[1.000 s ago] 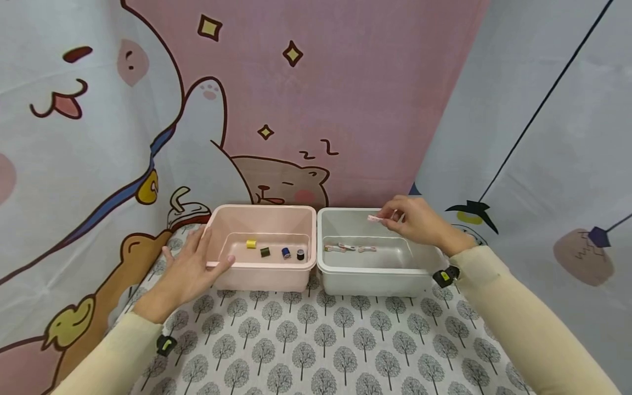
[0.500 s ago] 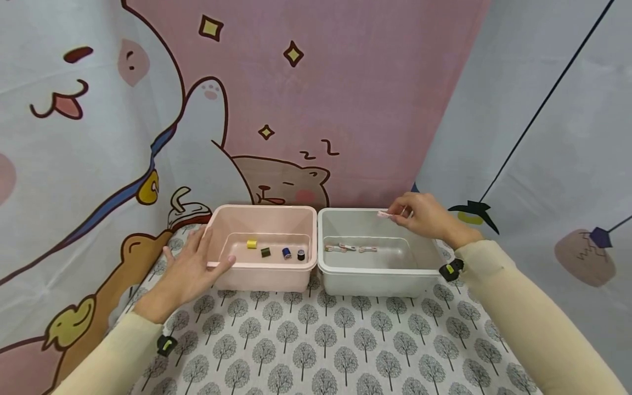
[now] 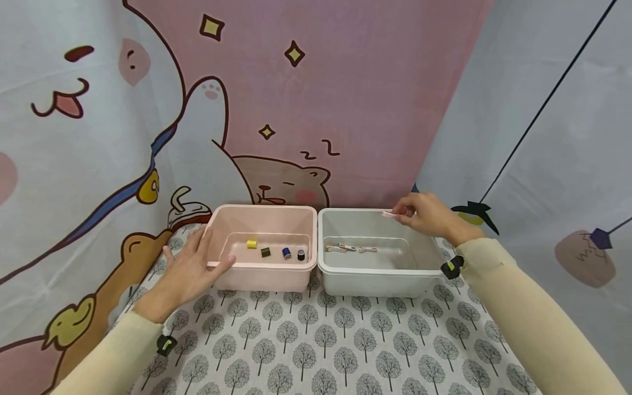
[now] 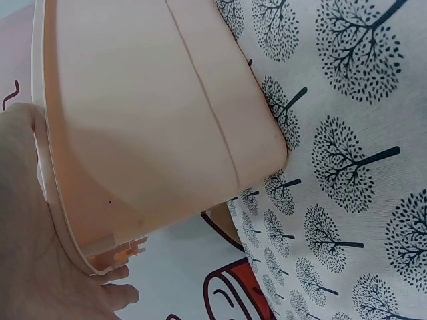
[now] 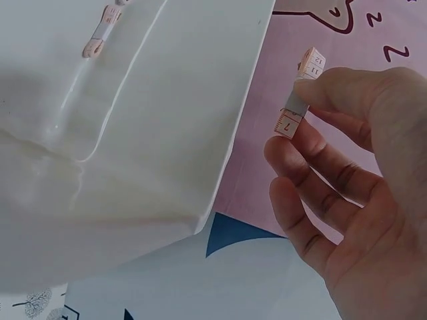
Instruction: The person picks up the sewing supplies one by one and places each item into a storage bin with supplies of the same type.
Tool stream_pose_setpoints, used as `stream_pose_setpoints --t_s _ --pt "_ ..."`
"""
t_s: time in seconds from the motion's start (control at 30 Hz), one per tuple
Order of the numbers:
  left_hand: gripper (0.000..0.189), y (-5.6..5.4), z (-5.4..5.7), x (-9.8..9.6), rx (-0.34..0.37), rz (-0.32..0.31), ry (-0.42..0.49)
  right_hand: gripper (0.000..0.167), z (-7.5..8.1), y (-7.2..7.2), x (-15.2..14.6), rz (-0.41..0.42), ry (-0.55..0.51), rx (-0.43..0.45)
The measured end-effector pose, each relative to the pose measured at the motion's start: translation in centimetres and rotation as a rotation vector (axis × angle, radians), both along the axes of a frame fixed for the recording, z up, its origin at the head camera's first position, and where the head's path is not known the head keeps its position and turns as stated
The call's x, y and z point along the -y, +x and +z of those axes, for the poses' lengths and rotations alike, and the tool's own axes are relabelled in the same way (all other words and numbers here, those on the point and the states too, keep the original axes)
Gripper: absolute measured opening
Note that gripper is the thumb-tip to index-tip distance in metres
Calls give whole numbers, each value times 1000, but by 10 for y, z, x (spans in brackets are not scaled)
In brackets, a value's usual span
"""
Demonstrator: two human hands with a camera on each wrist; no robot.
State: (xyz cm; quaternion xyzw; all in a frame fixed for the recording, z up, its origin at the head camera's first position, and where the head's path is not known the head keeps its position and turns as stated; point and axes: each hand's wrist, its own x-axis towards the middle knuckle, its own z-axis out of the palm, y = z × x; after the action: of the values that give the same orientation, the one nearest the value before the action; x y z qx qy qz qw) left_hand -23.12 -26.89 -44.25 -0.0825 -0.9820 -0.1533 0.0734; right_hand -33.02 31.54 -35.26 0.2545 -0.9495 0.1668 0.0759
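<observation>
My right hand (image 3: pixel 427 218) pinches a small rolled tape measure (image 5: pixel 297 103), banded in white, between thumb and fingers. It is held over the far rim of the grey-white bin (image 3: pixel 375 282). Inside that bin lie three similar tape measures (image 3: pixel 367 249). My left hand (image 3: pixel 190 271) rests on the front left corner of the pink bin (image 3: pixel 266 278), its thumb stretched along the front rim and its fingers along the left side. On the pink bin's floor are a yellow thread spool (image 3: pixel 252 244), a dark green one (image 3: pixel 265 252), a blue one (image 3: pixel 286 253) and a black one (image 3: pixel 300 255).
Both bins stand side by side on a tree-patterned cloth (image 3: pixel 306 340). Behind them hangs a pink and pale curtain (image 3: pixel 365 109) with cartoon animals, close to the bins' far rims.
My right hand has moved a little to the right and back, carrying the tape measure toward the grey-white bin's far rim. The left hand has stayed put.
</observation>
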Motion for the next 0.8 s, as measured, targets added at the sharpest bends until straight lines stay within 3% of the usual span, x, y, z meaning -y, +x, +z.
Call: stream_pose_setpoints --t_s 0.67,0.8 --pt "112 -1 -1 2 -6 -2 6 13 -2 -9 -11 -32 35 22" --pt "112 -1 -1 3 -5 -4 7 21 -3 -7 -13 -31 48 25"
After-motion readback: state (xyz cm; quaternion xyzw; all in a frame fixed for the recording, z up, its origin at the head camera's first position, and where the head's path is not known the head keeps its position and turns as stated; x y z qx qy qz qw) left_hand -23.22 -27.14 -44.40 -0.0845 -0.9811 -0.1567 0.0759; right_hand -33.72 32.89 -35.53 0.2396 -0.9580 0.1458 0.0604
